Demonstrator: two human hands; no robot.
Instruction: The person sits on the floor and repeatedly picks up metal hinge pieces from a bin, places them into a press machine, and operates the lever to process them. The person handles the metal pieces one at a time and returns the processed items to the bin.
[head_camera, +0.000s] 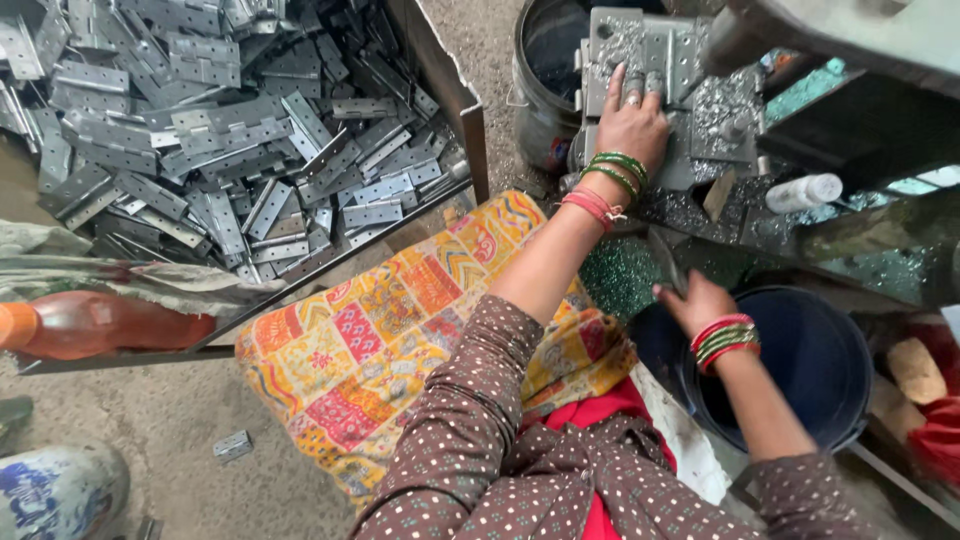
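My left hand (630, 122) reaches forward onto the grey metal press bed (700, 110), fingers laid over a flat hinge plate (640, 50) that it holds there. Green and red bangles ring that wrist. My right hand (693, 303) is lower, just above the rim of a dark blue bucket (820, 360), its fingers curled round a thin grey metal rod (668, 265). What the rod belongs to is hidden. A patterned orange and yellow cloth (390, 330) lies over my lap.
A big metal tray (455, 95) at the upper left is heaped with several grey hinge plates (220, 130). A black bucket (545, 70) stands behind the press. A white bottle (805, 192) lies at the right. One loose hinge (232, 446) lies on the floor.
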